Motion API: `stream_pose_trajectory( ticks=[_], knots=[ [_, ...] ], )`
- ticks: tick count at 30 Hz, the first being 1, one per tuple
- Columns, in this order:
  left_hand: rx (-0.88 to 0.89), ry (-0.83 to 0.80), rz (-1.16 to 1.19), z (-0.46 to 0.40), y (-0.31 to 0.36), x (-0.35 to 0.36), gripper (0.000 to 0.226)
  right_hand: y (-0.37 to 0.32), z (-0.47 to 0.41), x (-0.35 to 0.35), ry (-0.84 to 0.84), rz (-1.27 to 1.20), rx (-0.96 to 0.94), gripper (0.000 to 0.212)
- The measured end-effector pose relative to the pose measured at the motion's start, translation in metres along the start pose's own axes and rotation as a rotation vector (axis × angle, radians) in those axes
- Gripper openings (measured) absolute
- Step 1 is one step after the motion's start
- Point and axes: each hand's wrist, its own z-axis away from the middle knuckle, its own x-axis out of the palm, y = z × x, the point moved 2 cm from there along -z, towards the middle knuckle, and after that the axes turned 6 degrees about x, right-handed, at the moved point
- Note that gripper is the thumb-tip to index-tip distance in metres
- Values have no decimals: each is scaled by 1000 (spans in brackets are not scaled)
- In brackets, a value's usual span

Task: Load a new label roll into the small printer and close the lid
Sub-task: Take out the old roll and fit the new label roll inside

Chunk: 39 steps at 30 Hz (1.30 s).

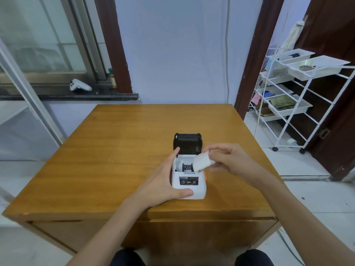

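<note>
A small white printer (189,184) stands on the wooden table (115,150), near its front edge. Its black lid (187,143) is swung open toward the back, and the roll bay (187,166) shows, with no roll in it. My left hand (163,181) grips the printer's left side, forefinger up by the lid hinge and thumb on the front corner. My right hand (228,160) holds a white label roll (202,161) just above the bay's right edge, tilted. Fingers hide part of the roll.
A white wire trolley with trays (288,100) stands on the floor to the right of the table. A white game controller (79,85) lies on the window sill at the back left. The table meets the wall at its far edge.
</note>
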Motion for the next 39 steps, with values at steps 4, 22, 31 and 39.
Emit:
stream_pose_trajectory(
  ticks=[4, 22, 31, 39],
  knots=[
    [5, 5, -10, 0, -1, -1, 123, 1, -3, 5, -17, -50, -23, 25],
    [89, 16, -56, -2, -1, -1, 74, 0, -34, 29, -29, 297, -113, 19],
    [118, 18, -63, -2, 0, -1, 74, -12, -31, 17, -94, 387, -73, 27],
    [126, 16, -71, -3, -1, -1, 75, -8, -36, 18, -59, 380, -107, 22]
  ],
)
